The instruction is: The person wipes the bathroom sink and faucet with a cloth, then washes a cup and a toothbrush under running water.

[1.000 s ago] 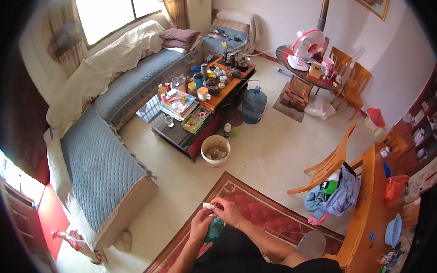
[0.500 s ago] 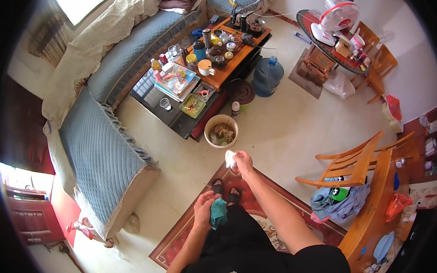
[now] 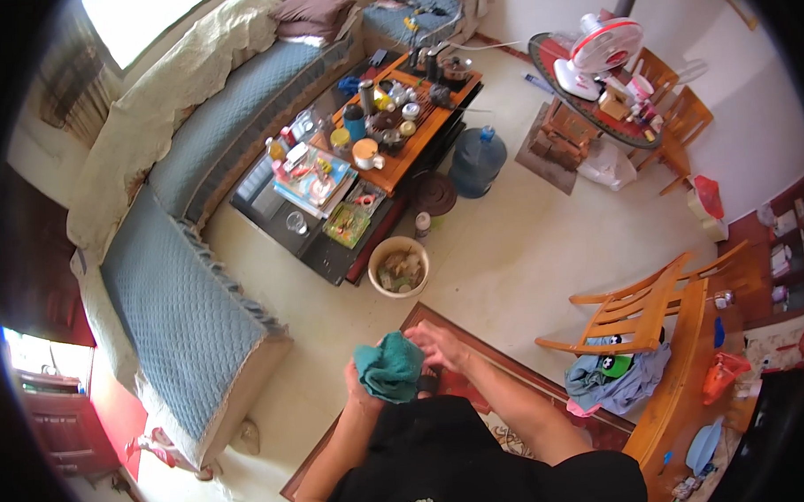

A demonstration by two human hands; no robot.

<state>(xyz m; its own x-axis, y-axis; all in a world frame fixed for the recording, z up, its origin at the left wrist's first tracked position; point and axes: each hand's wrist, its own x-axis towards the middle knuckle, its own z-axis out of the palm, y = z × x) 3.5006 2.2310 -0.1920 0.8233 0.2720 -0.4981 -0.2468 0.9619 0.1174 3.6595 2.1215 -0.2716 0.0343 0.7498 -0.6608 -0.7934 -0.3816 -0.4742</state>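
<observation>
My left hand is closed round a crumpled green cloth, held in front of my body. Most of its fingers are hidden behind the cloth. On the cloth's right side is my right hand, its fingers apart and reaching to the cloth's edge. Whether the fingertips touch the fabric I cannot tell. No white wad shows in the right hand. Beyond both hands, a pale waste bin stands on the floor with crumpled rubbish inside.
A cluttered coffee table stands ahead, beside a quilted blue sofa. Right of it are a large blue water bottle and a round table carrying a white fan. A wooden chair with clothes stands at right. Underfoot lies a red rug.
The white wad has left my right hand, which has drawn back toward the cloth. My left hand has raised the green cloth, now spread wider. The view has shifted slightly.
</observation>
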